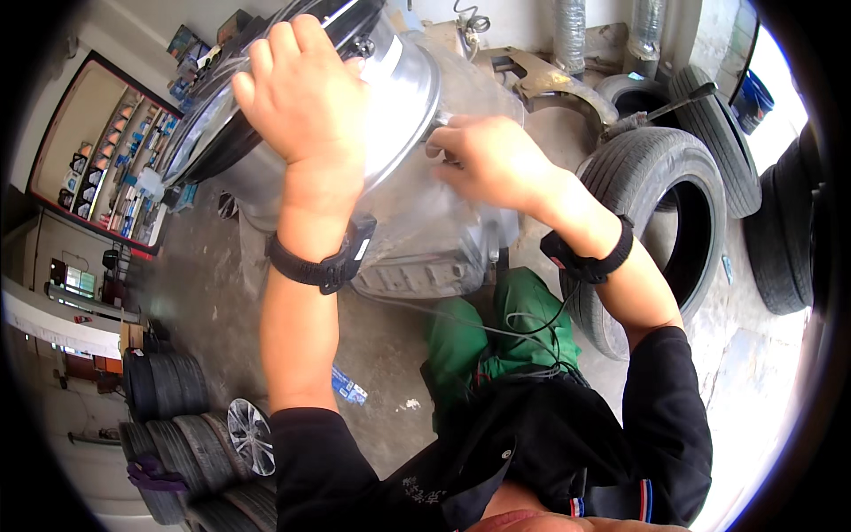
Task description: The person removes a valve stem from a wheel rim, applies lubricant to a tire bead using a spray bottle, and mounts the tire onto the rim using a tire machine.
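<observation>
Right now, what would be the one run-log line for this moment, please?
left hand: curled over wheel, grip partly hidden; right hand: curled beside wheel's edge, grip unclear; tyre: at right

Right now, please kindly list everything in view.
wheel rim: 1, silver, top centre
ribbed object: 1, grey, below rim
tyres: many, black, left and right
spoked wheel: 1, silver, lower left
cloth item: 1, purple, on left tyres
bucket: 1, blue, upper right
wrapped pipes: 2, silver, top
packet: 1, blue-white, floor
shelf goods: many, mixed, upper left
trousers: 1, green, lower centre
wristbands: 2, black, wrists
left hand: 1, bare, over rim
right hand: 1, bare, right of rim
</observation>
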The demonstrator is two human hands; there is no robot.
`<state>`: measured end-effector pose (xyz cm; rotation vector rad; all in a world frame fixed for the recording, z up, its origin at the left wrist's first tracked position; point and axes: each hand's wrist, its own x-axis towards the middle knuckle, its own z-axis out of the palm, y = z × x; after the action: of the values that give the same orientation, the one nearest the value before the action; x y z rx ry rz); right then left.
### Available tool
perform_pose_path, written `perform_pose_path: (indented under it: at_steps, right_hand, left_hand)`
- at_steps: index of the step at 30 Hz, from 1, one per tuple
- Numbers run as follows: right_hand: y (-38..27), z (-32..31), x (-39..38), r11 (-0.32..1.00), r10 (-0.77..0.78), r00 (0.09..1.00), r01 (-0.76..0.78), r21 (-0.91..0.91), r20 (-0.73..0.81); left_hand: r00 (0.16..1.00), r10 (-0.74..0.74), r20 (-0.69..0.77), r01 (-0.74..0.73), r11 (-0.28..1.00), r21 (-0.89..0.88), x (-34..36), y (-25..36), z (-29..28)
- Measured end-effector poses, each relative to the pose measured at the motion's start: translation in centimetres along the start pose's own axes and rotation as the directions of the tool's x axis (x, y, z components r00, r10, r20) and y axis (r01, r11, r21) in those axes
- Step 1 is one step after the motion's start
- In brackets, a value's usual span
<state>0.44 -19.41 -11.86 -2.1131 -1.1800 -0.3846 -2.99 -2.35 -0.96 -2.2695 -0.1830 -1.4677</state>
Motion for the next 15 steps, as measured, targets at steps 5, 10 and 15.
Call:
perform_pose_path:
  at_steps: [5,10,15]
  right_hand:
    - [-1.5,0.9,1.6,0.962,-0.032,0.982,0.081,-0.26,0.184]
    - [-1.3,1.6,2.0,0.905,-0.093,0.957,0.197,-0.376,0.276]
    - [-1.6,2.3,2.1,0.905,-0.078,0.957,0.186,-0.383,0.279]
  left_hand:
    - [0.995,0.097,0.036,-0.096,0.994,-0.043,-0.1,-1.1,-0.9]
    - [0.995,0.078,0.063,-0.078,0.997,-0.01,-0.3,-1.0,-0.7]
    - [0.997,0.074,0.038,-0.074,0.997,0.005,-0.5,-1.1,0.0]
